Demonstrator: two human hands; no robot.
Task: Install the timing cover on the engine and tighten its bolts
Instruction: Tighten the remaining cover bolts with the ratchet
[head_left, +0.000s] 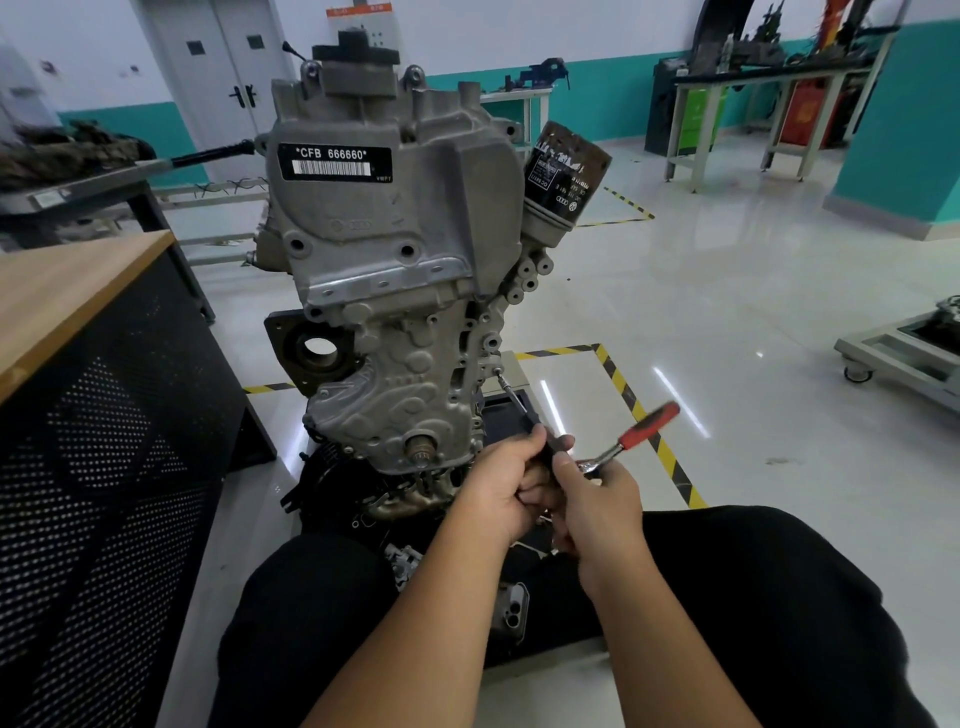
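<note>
**Cover bolt, right edge: keep the bit square**

Cover (395, 332) sits on the front face of the engine (384, 156), upright on its stand, approx centre of the head view. It looks seated against the block; crank nose (418, 448) pokes out near its bottom.

Head view: left hand (501, 488) is wrapped round the dark grip of a long extension (511, 397), whose tip meets a bolt (497, 371) on the cover's right edge. Right hand (597, 499) pinches the ratchet (631, 434) at its head, red handle sticking out up-right. Both hands closed on tools, touching each other. Whether ratchet and extension are already coupled: can't tell, fingers hide the joint.

To do it well, IMO:
- Left hand steadies the extension in line w/ the bolt axis; a tilt could let the bit slip off the head.
- Push in lightly while turning.
- Snug only for now, then do the other bolts evenly before final tighten.
- Oil filter (563, 179) up top is well clear of the swing.
</note>
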